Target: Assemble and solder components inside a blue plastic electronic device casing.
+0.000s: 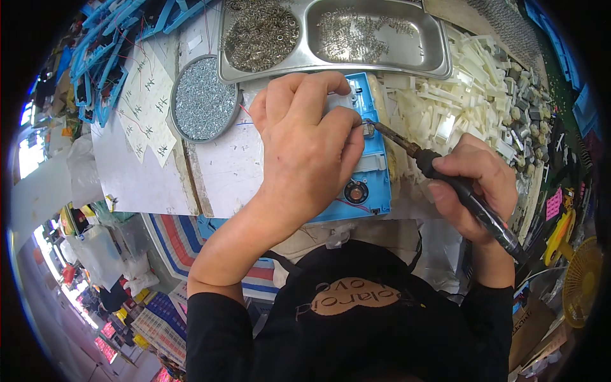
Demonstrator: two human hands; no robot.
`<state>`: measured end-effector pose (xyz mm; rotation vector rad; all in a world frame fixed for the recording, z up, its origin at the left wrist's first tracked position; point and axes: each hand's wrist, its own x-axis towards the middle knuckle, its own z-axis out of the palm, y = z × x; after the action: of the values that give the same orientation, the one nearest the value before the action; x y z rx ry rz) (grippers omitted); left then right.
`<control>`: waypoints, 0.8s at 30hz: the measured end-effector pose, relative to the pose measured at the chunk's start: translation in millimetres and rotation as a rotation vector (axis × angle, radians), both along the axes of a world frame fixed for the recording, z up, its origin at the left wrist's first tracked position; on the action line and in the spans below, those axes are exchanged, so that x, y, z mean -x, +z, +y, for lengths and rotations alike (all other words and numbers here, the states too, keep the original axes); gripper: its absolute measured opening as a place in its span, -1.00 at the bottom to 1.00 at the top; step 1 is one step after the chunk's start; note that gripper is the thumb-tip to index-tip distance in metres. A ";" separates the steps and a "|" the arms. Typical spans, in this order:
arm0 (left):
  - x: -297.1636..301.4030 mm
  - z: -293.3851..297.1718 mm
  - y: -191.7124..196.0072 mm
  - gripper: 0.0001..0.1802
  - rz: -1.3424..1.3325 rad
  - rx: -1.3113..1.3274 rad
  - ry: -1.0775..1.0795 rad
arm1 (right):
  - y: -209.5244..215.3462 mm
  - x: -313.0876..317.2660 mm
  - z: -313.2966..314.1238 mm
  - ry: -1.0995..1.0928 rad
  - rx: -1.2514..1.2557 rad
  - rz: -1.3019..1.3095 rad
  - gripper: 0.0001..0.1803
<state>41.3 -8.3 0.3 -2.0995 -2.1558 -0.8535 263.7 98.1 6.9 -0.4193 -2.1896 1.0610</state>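
Note:
A blue plastic housing (pixel 380 156) lies on the worktable in front of me, with a small round speaker (pixel 356 191) and a thin red wire near its lower edge. My right hand (pixel 480 184) is wrapped round the black handle of a soldering iron (pixel 455 181). Its metal tip reaches left to a small metal part on the housing. Over the housing's left side, my left hand (pixel 305 137) is closed, thumb and forefinger brought together beside the tip. What those fingers hold is hidden or too small to name.
Behind the housing stands a steel tray (pixel 337 69) holding small metal springs and bits. A round dish (pixel 205 99) of small silvery pieces sits left. White plastic parts (pixel 439 105) are heaped right. More blue housings (pixel 105 63) pile up far left, and a yellow fan (pixel 582 280) stands at lower right.

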 end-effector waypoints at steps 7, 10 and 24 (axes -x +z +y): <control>1.8 1.5 3.7 -0.82 0.039 0.021 -0.030 | 12.7 2.8 4.5 0.086 -0.122 -0.059 -0.68; 1.8 0.8 4.4 -0.82 0.047 0.022 -0.034 | 19.3 5.0 6.3 0.130 -0.183 -0.091 -0.67; 2.1 1.3 6.1 -0.83 0.055 0.025 -0.037 | 13.3 -33.6 5.2 -0.034 -0.004 -0.021 -0.67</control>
<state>39.2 -7.0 6.4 -2.1546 -2.1185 -0.7661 297.3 103.3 20.1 -0.4660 -2.1953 1.0378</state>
